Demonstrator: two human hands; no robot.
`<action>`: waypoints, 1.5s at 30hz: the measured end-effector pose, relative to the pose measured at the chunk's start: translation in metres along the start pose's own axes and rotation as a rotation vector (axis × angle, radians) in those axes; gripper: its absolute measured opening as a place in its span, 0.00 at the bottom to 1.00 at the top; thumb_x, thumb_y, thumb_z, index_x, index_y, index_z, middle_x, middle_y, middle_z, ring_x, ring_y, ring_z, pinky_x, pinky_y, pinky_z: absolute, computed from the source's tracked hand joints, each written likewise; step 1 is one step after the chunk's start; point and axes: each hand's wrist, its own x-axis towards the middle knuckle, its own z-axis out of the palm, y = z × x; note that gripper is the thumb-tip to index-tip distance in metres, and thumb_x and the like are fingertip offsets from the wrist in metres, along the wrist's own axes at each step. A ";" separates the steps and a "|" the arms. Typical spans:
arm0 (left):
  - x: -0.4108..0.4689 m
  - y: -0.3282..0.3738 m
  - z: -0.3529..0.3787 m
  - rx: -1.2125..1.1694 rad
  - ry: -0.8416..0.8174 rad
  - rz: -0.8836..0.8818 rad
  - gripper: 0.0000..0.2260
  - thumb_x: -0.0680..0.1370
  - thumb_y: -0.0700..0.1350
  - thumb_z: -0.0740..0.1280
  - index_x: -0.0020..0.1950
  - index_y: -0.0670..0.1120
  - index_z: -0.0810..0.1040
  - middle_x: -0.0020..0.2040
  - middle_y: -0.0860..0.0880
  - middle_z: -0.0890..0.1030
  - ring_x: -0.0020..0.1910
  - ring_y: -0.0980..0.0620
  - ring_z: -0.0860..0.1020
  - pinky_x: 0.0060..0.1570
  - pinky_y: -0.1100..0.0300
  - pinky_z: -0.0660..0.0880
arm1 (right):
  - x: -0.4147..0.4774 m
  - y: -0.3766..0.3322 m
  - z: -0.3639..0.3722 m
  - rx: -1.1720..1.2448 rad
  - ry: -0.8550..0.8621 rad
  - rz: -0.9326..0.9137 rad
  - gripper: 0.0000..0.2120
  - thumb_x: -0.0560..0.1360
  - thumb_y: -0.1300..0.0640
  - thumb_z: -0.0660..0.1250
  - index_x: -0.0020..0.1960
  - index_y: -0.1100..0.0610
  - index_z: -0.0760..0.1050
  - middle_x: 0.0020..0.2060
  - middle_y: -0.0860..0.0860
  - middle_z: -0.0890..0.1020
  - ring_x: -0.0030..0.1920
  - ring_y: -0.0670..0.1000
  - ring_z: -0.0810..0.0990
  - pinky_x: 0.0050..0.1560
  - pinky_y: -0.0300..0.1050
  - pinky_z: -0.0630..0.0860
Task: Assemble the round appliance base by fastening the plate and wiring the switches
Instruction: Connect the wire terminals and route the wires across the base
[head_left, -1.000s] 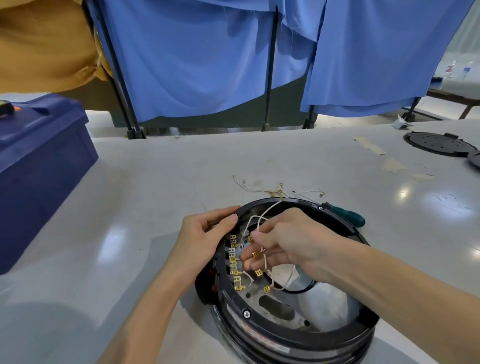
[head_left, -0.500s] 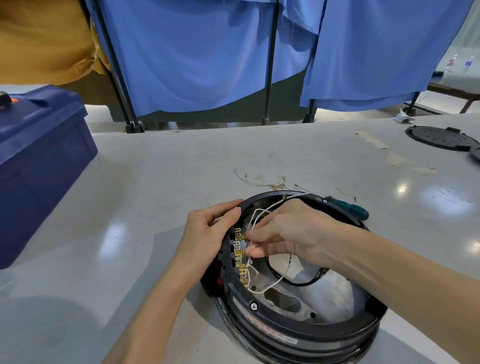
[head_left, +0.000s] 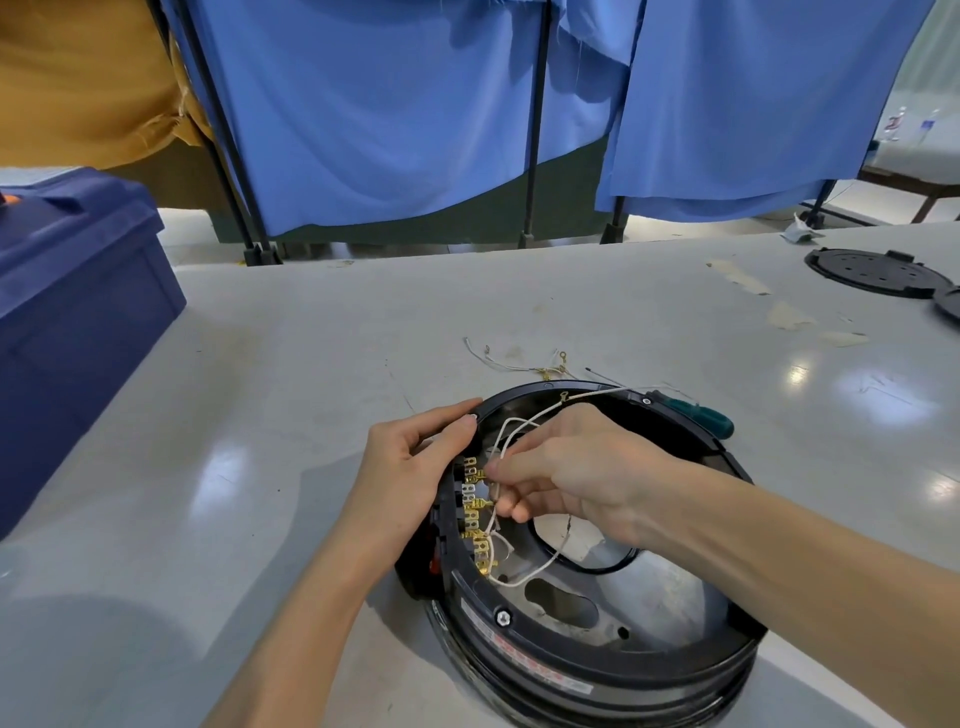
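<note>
The round black appliance base (head_left: 587, 665) lies on the grey table with its metal inner plate (head_left: 670, 597) facing up. A row of brass switch terminals (head_left: 475, 512) lines its left inner wall. My left hand (head_left: 410, 473) grips the base's left rim, thumb on top. My right hand (head_left: 576, 467) reaches inside and pinches a white wire (head_left: 524, 574) close to the upper terminals. The wire loops across the plate, and another strand runs over the far rim. The wire's end is hidden by my fingers.
Loose white wires with brass lugs (head_left: 524, 364) lie behind the base. A green-handled screwdriver (head_left: 706, 415) rests at its far right. A blue plastic bin (head_left: 78, 322) stands at left. A black round cover (head_left: 878, 273) lies far right. Blue curtains hang behind the table.
My right hand has moved left and up along the terminal row with the white wire. The wire's loop now trails lower across the plate. My left hand stays on the rim.
</note>
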 end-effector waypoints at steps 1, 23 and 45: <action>0.000 0.000 0.000 -0.005 -0.001 -0.007 0.09 0.78 0.42 0.68 0.55 0.49 0.84 0.48 0.53 0.86 0.50 0.56 0.83 0.54 0.60 0.77 | 0.000 0.001 0.000 -0.026 0.025 -0.025 0.04 0.74 0.70 0.69 0.45 0.73 0.78 0.26 0.59 0.79 0.26 0.52 0.78 0.27 0.38 0.76; 0.000 0.000 0.000 -0.021 -0.006 -0.020 0.09 0.78 0.43 0.67 0.55 0.49 0.84 0.47 0.52 0.86 0.48 0.54 0.84 0.49 0.61 0.77 | 0.012 -0.003 0.004 -0.151 0.096 -0.012 0.08 0.74 0.71 0.67 0.36 0.67 0.75 0.21 0.55 0.76 0.19 0.50 0.74 0.20 0.37 0.69; 0.007 0.004 0.001 0.117 -0.239 -0.054 0.14 0.84 0.43 0.54 0.57 0.48 0.80 0.43 0.51 0.84 0.45 0.54 0.80 0.53 0.58 0.72 | 0.014 -0.009 0.014 -0.082 0.175 0.053 0.07 0.73 0.75 0.63 0.40 0.67 0.73 0.18 0.54 0.75 0.17 0.50 0.74 0.19 0.35 0.69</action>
